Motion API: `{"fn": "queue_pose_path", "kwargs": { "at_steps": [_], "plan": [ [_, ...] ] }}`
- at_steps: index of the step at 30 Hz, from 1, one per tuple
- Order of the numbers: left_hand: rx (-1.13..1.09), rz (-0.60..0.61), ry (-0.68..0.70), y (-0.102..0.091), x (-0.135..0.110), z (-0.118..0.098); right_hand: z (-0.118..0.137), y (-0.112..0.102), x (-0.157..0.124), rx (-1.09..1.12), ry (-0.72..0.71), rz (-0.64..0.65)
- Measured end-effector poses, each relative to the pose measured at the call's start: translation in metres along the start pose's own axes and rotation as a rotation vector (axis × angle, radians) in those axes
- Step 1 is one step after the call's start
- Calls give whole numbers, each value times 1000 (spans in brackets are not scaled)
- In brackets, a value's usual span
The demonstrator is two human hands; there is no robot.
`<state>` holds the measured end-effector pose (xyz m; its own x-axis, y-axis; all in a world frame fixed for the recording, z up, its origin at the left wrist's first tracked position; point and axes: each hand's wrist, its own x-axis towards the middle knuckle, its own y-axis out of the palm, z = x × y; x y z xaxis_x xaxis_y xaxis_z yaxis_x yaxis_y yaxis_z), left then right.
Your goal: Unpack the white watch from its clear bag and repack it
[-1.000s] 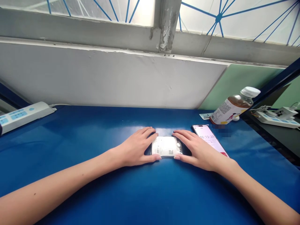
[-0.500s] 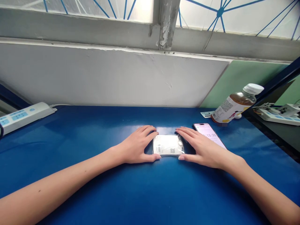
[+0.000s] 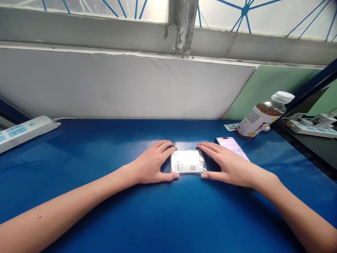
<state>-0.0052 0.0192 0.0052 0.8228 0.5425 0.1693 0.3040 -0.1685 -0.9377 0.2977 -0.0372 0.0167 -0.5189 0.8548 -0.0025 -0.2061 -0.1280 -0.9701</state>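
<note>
A small white packet in clear plastic wrap (image 3: 186, 162) lies flat on the blue table (image 3: 158, 218), with a barcode and a square code printed on its upper face. My left hand (image 3: 157, 161) grips its left end, thumb at the near corner and fingers at the far one. At the right end my right hand (image 3: 226, 163) holds it the same way, its thumb along the near edge and fingertips by the far corner. Printing on the packet is too small to read.
Partly behind my right hand lies a lit phone (image 3: 233, 146). A bottle of brown drink (image 3: 264, 114) stands beyond it, beside a small card (image 3: 230, 127). Power strips sit at the left (image 3: 28, 130) and far right (image 3: 313, 128). A pale wall (image 3: 126, 88) borders the table's back.
The camera view has shifted slightly. Both hands stay at the packet's ends, and the packet shows no clear movement on the table.
</note>
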Motion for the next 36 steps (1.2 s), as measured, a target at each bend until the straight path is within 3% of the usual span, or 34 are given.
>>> {"fn": "queue_pose_path", "kwargs": {
  "at_steps": [18, 36],
  "plan": [
    [-45, -72, -22, 3, 0, -1, 4, 1, 1, -3, -24, -39],
    [15, -30, -5, 3, -1, 1, 7, 2, 3, -42, -1, -14]
  ]
}}
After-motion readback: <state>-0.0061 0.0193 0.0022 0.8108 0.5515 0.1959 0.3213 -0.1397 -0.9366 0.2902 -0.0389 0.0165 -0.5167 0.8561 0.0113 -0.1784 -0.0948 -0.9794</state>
